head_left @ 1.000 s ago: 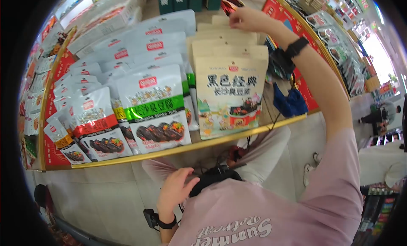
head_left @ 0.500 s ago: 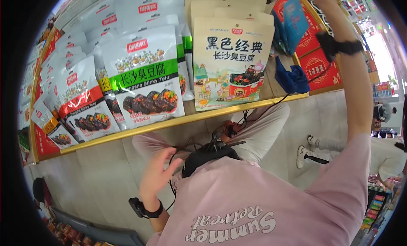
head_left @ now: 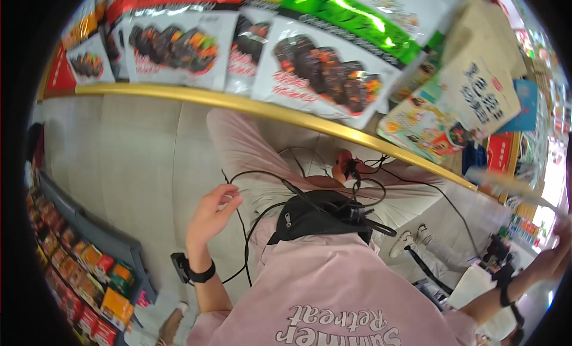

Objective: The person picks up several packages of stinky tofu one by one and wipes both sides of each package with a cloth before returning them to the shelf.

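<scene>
My left hand (head_left: 214, 213) hangs over the floor left of my lap, fingers loosely curled and apart, with nothing in it. At the far right edge, my right hand (head_left: 561, 241) is smeared by motion. A thin pale blurred thing (head_left: 515, 185) reaches from it toward the display; what it is cannot be made out. White pouches of stinky tofu line the display, one with a green band (head_left: 328, 72) and one with a red band (head_left: 176, 45). Right of them leans a beige pouch (head_left: 456, 104), with a blue packet (head_left: 525, 104) beside it.
A gold-edged shelf (head_left: 208, 97) crosses the view in front of my legs. Black cables (head_left: 247, 244) and a black waist bag (head_left: 322, 218) lie at my lap. Another person's shoes (head_left: 402, 243) are at the lower right. Packaged goods (head_left: 116, 304) fill the lower left.
The view has swung, so the display sits higher and farther right. My right hand has moved from the display's top right down to the right edge, now with the pale blurred thing.
</scene>
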Tool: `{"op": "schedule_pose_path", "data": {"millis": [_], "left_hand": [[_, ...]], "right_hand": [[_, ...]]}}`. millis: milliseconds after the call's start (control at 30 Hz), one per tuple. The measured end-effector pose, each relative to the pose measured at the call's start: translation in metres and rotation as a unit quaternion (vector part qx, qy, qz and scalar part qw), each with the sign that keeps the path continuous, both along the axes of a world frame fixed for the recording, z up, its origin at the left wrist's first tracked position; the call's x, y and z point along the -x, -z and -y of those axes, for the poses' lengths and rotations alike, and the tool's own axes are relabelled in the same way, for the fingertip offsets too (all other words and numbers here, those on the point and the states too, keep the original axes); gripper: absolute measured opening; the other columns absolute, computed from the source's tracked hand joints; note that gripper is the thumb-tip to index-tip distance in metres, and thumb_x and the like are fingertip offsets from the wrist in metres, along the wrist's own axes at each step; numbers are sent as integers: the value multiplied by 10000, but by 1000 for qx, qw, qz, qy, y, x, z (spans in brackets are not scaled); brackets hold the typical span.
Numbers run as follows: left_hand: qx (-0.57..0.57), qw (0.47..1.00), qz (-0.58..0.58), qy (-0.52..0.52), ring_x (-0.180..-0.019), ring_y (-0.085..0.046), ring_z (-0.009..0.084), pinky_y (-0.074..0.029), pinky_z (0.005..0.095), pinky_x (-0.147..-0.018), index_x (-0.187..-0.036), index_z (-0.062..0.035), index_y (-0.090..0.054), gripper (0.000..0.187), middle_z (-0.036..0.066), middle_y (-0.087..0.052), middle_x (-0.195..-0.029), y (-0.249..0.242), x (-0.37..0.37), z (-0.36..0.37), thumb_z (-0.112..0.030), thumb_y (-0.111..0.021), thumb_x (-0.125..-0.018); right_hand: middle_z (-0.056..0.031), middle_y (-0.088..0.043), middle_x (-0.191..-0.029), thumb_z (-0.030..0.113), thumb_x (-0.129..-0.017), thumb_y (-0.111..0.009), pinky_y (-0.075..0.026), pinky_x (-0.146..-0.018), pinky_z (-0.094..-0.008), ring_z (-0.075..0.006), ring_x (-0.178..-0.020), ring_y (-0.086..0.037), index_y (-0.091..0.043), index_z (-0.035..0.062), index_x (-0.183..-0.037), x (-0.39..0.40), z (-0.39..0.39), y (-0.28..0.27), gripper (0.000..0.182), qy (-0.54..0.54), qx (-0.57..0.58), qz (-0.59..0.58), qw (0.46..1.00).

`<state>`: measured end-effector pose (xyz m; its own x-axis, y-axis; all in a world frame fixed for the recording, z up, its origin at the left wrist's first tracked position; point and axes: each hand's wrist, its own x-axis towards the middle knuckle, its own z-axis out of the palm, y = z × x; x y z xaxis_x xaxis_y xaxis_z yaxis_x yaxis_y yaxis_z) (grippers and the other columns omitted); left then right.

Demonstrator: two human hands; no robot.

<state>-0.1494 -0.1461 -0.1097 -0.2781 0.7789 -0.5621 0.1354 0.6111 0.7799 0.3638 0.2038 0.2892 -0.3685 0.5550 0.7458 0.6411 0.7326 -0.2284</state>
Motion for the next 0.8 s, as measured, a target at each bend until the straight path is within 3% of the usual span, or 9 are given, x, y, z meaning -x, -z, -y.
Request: {"op": "schedule_pose_path", "data": {"millis": [100, 133, 200, 233, 300, 400, 533, 633, 800], "left_hand": [[34, 998, 57, 9, -915, -697, 204, -545, 344, -823, -1184, -10, -642, 333, 105, -710, -1073, 18, -23, 3, -235, -747, -961], [42, 997, 63, -4, -915, -697, 204, -545, 344, -823, -1184, -10, -642, 333, 105, -710, -1073, 19, -34, 4, -235, -747, -961], [9, 999, -11, -33, -843, -659, 228, -536, 355, -784, -1144, -11, -600, 367, 106, -658, -1041, 23, -54, 4, -248, -779, -928], [17, 999, -3, -45, -843, -659, 228, -536, 355, -784, -1144, -11, -600, 367, 106, -658, -1041, 25, -63, 7, -248, -779, -928], [-15, 991, -68, -111, -822, -636, 327, -528, 421, -744, -1114, -18, -559, 396, 150, -594, -1033, 32, -76, 8, -282, -775, -915], [-3, 987, -66, -146, -815, -619, 324, -524, 412, -737, -1095, -14, -568, 374, 151, -597, -1018, 34, -80, 8, -267, -776, -913], [-10, 989, -40, -140, -760, -611, 296, -521, 394, -704, -1037, -9, -581, 326, 140, -609, -961, 41, -65, 7, -247, -770, -918], [-24, 989, 25, -143, -719, -599, 148, -487, 300, -636, -931, 0, -618, 203, 51, -627, -770, 44, -52, -1, -168, -729, -957], [-75, 978, 121, -152, -744, -605, 113, -477, 268, -654, -986, -13, -652, 166, 29, -651, -804, 32, -51, -26, -173, -693, -995]], "right_hand": [[-124, -640, -954, 169, -1062, -547, -484, -791, -347, -178, -825, -582, -632, -66, -1101, -15, 47, 39, 253, 133, 138, 10, 981], [-114, -631, -956, 228, -1017, -607, -484, -798, -339, -182, -821, -578, -616, -69, -1154, -3, 53, 60, 327, -30, 204, 35, 978], [-83, -579, -849, 380, -986, -610, -420, -662, -246, -136, -727, -561, -585, 12, -953, -2, 66, 89, 371, -29, 390, 26, 920], [-47, -575, -782, 300, -997, -624, -399, -615, -233, -112, -638, -524, -595, 38, -925, -26, 71, 119, 273, 92, 320, 45, 942], [-14, -587, -727, 100, -946, -650, -401, -600, -218, -85, -638, -549, -593, 44, -900, 39, 91, 140, 92, 71, 516, 1, 853], [-10, -551, -684, 75, -966, -607, -320, -434, -204, -53, -473, -457, -570, 6, -909, 96, 104, 145, 97, 133, 640, 24, 756], [-8, -544, -673, 68, -971, -606, -278, -385, -206, -42, -417, -407, -563, -6, -916, 119, 97, 119, 102, 141, 671, 90, 722], [-13, -535, -662, 29, -928, -613, -284, -390, -211, -40, -420, -418, -570, -11, -878, 166, 95, 89, 77, 102, 709, 150, 681], [-44, -602, -652, 108, -854, -694, -364, -463, -227, -71, -448, -485, -601, 15, -790, 203, 114, 85, 146, -114, 628, 203, 743]]}}
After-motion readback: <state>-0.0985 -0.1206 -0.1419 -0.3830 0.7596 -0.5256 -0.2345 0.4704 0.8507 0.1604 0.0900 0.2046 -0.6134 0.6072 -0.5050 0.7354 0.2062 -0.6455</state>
